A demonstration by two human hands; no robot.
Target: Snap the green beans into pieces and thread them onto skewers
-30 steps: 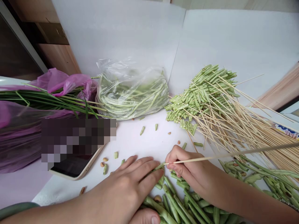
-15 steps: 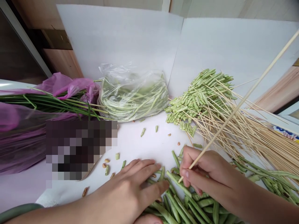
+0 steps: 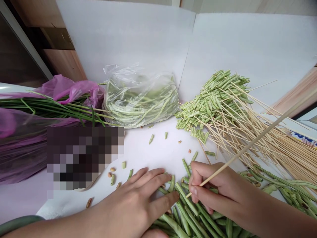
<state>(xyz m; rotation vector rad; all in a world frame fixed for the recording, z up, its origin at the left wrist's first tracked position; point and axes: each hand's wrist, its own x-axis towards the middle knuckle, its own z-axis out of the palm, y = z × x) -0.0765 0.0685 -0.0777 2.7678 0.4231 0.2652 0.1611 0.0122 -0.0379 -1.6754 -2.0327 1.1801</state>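
My right hand [image 3: 215, 186] pinches a bamboo skewer [image 3: 237, 153] close to its lower end. The tip slants down to the left, over the cut green bean pieces [image 3: 195, 216]; whether it touches one, I cannot tell. Beside it, my left hand [image 3: 146, 195] lies palm down with fingers stretched and spread over the pile's left edge. Its index fingertip meets a bean piece, and the thumb is partly cut off by the bottom of the view. Skewers threaded with bean pieces [image 3: 218, 102] lie heaped at the back right, their bare sticks pointing right.
A clear plastic bag of long beans [image 3: 141, 102] stands at the back. Long green stalks [image 3: 49, 107] in a purple bag [image 3: 19, 152] lie left, beside a pixelated patch. Bare skewers [image 3: 292, 152] and more beans [image 3: 287, 190] lie right. Loose brown seeds [image 3: 89, 202] dot the white surface.
The skewer's far end has swung down, so it lies flatter. My right hand has shifted slightly down and left, while my left hand stays almost in place.
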